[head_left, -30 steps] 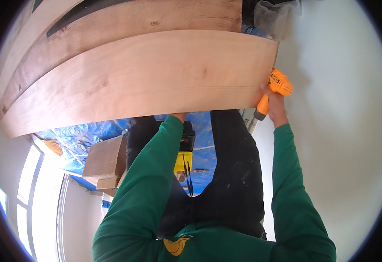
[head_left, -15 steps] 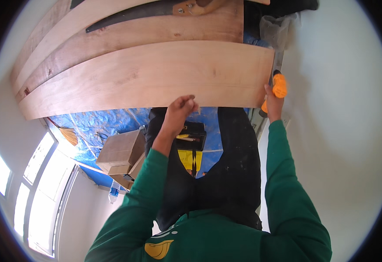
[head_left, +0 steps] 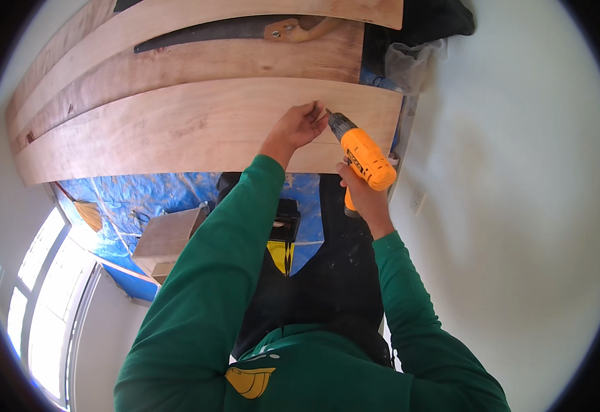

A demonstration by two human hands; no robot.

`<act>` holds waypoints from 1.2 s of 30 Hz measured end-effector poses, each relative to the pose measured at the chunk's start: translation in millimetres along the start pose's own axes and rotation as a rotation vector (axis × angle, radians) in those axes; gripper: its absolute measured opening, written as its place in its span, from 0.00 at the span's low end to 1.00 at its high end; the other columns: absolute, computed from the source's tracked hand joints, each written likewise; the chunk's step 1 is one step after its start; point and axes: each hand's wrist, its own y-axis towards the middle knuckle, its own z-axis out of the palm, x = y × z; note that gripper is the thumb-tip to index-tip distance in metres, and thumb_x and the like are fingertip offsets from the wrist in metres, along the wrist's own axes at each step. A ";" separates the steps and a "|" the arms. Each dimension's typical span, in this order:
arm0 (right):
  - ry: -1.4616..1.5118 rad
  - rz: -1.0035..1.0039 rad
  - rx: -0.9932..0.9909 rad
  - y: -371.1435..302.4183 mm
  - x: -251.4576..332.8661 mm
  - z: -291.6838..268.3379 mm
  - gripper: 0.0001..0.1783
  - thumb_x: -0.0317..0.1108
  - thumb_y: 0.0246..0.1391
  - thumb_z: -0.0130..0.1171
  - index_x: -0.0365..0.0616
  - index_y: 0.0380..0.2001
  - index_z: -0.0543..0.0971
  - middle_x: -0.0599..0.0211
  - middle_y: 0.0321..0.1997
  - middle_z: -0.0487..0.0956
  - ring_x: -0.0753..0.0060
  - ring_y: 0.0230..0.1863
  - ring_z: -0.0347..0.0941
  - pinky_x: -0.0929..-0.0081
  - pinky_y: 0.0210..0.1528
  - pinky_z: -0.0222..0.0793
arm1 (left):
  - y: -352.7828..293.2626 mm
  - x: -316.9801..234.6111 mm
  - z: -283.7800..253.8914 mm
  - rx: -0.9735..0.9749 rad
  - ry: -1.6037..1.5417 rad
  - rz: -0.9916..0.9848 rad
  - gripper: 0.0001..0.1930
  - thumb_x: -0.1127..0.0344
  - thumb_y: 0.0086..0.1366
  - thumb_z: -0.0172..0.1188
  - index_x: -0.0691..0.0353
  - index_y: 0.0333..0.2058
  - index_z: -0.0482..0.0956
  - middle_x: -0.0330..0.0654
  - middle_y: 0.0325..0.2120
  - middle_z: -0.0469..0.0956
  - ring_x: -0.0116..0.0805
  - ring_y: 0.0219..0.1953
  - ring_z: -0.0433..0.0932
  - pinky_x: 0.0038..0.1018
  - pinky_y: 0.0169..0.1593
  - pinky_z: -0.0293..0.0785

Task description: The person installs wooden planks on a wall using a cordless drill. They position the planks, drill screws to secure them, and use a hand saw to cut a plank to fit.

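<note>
My right hand [head_left: 367, 196] grips an orange-and-black cordless drill [head_left: 365, 154] by its handle, with the chuck pointing up and to the left. At the drill's tip, my left hand [head_left: 298, 129] has its thumb and fingers drawn together in a pinch. Whatever it pinches is too small to make out. Both hands are over a wide, pale wooden board [head_left: 197, 134] that runs across in front of me, its right end beyond the drill.
A handsaw [head_left: 286, 31] with a wooden handle lies on more boards farther off. Below are a blue tarp [head_left: 121, 199], a cardboard box [head_left: 166, 237], a broom [head_left: 87, 214] and an open black case [head_left: 287, 218]. A white wall [head_left: 512, 206] stands close on the right.
My right hand has brought the drill inward and left from the board's right end, turning its tip toward my left hand. My left hand has moved farther up over the board.
</note>
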 end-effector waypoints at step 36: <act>-0.422 0.011 0.010 38.1 51.7 27.1 0.17 0.35 0.60 0.68 0.34 0.47 0.86 0.60 0.36 0.89 0.65 0.36 0.88 0.65 0.42 0.81 | 36.2 5.7 3.9 -0.024 -0.278 -0.020 0.09 0.73 0.84 0.50 0.72 0.51 0.77 0.52 0.45 0.85 0.44 0.48 0.86 0.38 0.62 0.88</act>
